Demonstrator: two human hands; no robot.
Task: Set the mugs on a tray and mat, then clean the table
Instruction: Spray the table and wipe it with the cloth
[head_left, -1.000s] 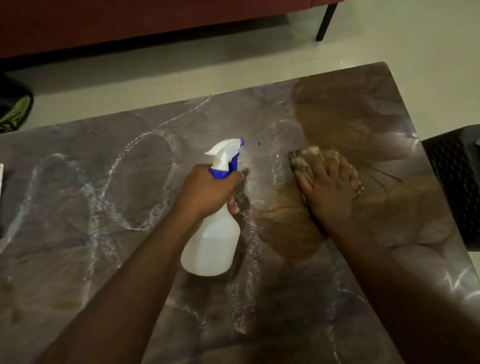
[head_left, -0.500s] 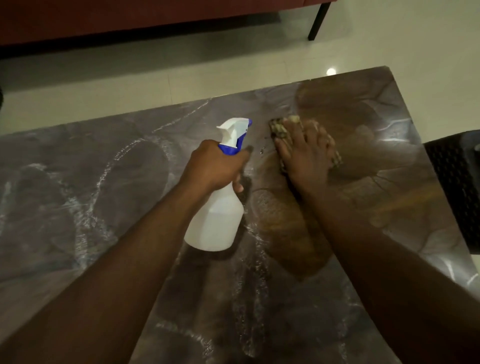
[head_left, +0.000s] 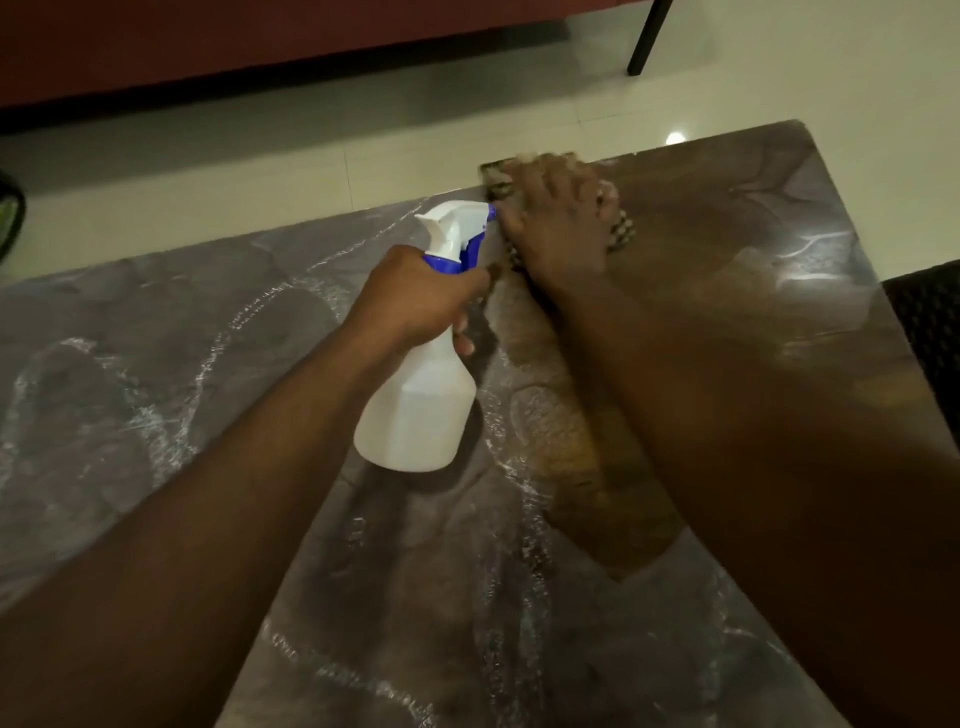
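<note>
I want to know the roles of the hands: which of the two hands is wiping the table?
The right hand: it lies flat on the cloth at the table's far edge. The left hand only grips the spray bottle.

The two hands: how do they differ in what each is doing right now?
The left hand grips the white spray bottle by its neck, fingers curled; the right hand lies flat, pressing a cloth onto the table. The left is nearer, the right at the far edge. Both are bare.
</note>
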